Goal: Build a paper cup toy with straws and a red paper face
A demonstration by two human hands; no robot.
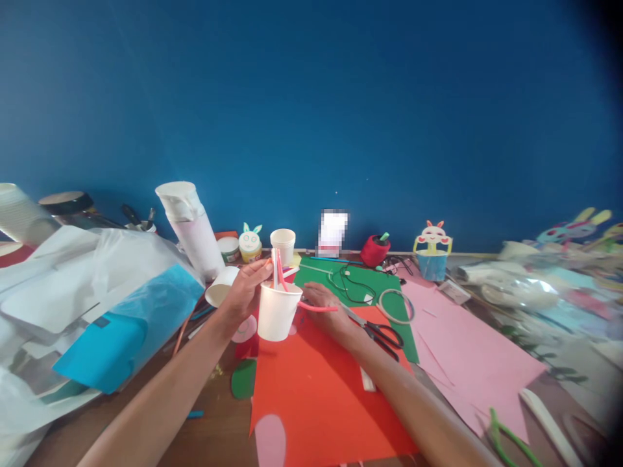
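Observation:
A white paper cup is held slightly above an orange-red paper sheet. Thin white and red strips stand up from its mouth, probably pipe cleaners. At the cup's left rim, my left hand is closed, its fingertips pinching the strips near their upper part. My right hand is at the cup's right side with its fingers curled. A loose red strip sticks out from its fingers, whose tips are partly hidden. Scissors with black handles lie beside my right wrist.
Behind stand another white cup, a bunny-faced pot, a red pot and a blue bunny cup. Green and pink paper lie rightward. Plastic bags crowd the left; a tape ring lies right.

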